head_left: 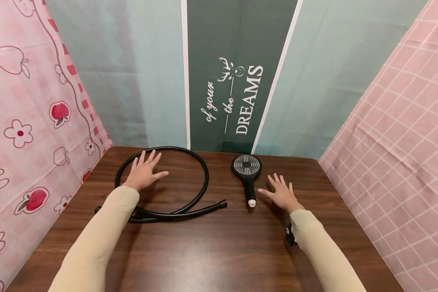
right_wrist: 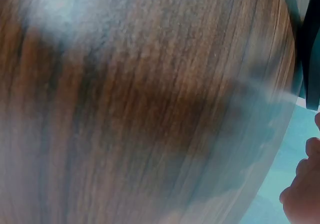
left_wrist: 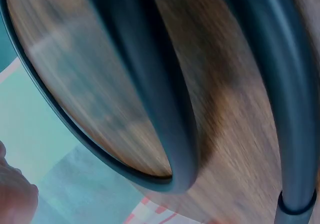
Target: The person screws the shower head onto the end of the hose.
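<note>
A black shower hose (head_left: 207, 178) lies in a loop on the left half of the table, one end fitting (head_left: 223, 203) pointing right. Over the left side of this loop my left hand (head_left: 141, 173) is spread with straight fingers and holds nothing. To the right of the hose lies a black shower head (head_left: 246, 166), its nozzle face up and its handle toward me, with a white connector (head_left: 252, 203) at the handle's end. My right hand (head_left: 282, 194) is spread just right of that handle, apart from it. In the left wrist view the hose (left_wrist: 165, 109) looms close.
The brown wooden table (head_left: 190, 259) ends at a grey-green curtain (head_left: 153, 81) with white lettering. Pink patterned cloths hang at the left (head_left: 40, 134) and right (head_left: 398, 134) sides. A black device (head_left: 291, 235) sits on the right wrist.
</note>
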The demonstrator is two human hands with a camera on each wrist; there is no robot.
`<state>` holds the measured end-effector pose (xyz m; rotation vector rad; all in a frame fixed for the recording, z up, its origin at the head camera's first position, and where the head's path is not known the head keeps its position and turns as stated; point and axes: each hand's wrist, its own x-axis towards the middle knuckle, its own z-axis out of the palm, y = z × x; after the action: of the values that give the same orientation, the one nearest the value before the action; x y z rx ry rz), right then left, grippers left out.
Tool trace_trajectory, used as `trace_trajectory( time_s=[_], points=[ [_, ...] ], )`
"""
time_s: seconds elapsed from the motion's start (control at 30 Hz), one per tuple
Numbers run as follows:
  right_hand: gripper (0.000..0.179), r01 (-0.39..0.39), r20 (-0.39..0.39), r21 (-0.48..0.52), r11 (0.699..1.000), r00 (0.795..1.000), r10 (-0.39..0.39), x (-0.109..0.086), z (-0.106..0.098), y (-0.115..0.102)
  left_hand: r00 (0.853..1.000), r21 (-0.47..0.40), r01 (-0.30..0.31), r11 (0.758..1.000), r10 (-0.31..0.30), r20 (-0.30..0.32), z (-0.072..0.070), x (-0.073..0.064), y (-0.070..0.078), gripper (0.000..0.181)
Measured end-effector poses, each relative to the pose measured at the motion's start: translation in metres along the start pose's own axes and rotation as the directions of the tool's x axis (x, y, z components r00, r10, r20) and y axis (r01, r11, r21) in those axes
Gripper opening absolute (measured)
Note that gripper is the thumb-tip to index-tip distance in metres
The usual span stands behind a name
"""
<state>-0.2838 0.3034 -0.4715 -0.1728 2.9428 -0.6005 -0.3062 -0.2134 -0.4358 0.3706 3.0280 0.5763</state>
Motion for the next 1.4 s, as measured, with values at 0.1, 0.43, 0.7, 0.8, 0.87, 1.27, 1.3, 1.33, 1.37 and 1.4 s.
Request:
trace_trajectory(
  time_s=[0.1, 0.43, 0.7, 0.8, 0.87, 1.27, 1.3, 1.33, 1.37, 1.4],
  points=[
    [0.095, 0.002, 0.009, 0.014, 1.0, 1.0, -0.002, 0.0, 0.001, -0.003, 1.0, -0.002, -0.011, 1.0, 0.011, 0.0, 0.003, 0.002, 0.002, 0.091],
    [0.094, 0.009, 0.021, 0.034, 0.999, 1.0, -0.01, 0.001, 0.005, -0.009, 1.0, -0.031, -0.01, 0.999, 0.011, 0.013, 0.011, 0.005, 0.009, 0.094],
    [0.094, 0.02, 0.018, 0.04, 0.999, 1.0, -0.02, 0.002, 0.008, -0.011, 0.999, -0.043, 0.011, 0.999, -0.009, 0.044, 0.017, 0.005, 0.017, 0.095],
    [0.093, 0.024, 0.023, 0.041, 0.999, 0.999, -0.025, 0.002, 0.008, -0.011, 0.999, -0.052, 0.008, 0.999, -0.006, 0.047, 0.021, 0.005, 0.019, 0.094],
    [0.093, 0.025, 0.023, 0.044, 0.999, 0.999, -0.026, 0.002, 0.007, -0.011, 0.999, -0.06, 0.007, 0.998, -0.004, 0.049, 0.022, 0.005, 0.02, 0.094],
    [0.096, 0.016, 0.042, 0.091, 0.996, 0.999, -0.02, 0.004, 0.006, -0.015, 0.999, -0.056, -0.036, 0.998, 0.037, 0.013, 0.023, 0.009, 0.026, 0.093],
    [0.097, 0.014, 0.049, 0.094, 0.995, 0.999, -0.018, 0.004, 0.006, -0.016, 0.999, -0.051, -0.04, 0.998, 0.04, 0.012, 0.025, 0.01, 0.026, 0.093],
    [0.097, 0.006, 0.057, 0.101, 0.995, 0.998, -0.012, 0.003, 0.006, -0.018, 0.999, -0.047, -0.044, 0.998, 0.044, 0.011, 0.026, 0.011, 0.027, 0.093],
    [0.098, -0.003, 0.064, 0.107, 0.994, 0.998, -0.004, 0.004, 0.005, -0.019, 0.999, -0.043, -0.049, 0.998, 0.049, 0.008, 0.027, 0.012, 0.027, 0.092],
    [0.1, -0.013, 0.073, 0.116, 0.993, 0.997, 0.004, 0.003, 0.005, -0.021, 0.999, -0.041, -0.052, 0.998, 0.052, 0.005, 0.029, 0.012, 0.027, 0.092]
  ],
)
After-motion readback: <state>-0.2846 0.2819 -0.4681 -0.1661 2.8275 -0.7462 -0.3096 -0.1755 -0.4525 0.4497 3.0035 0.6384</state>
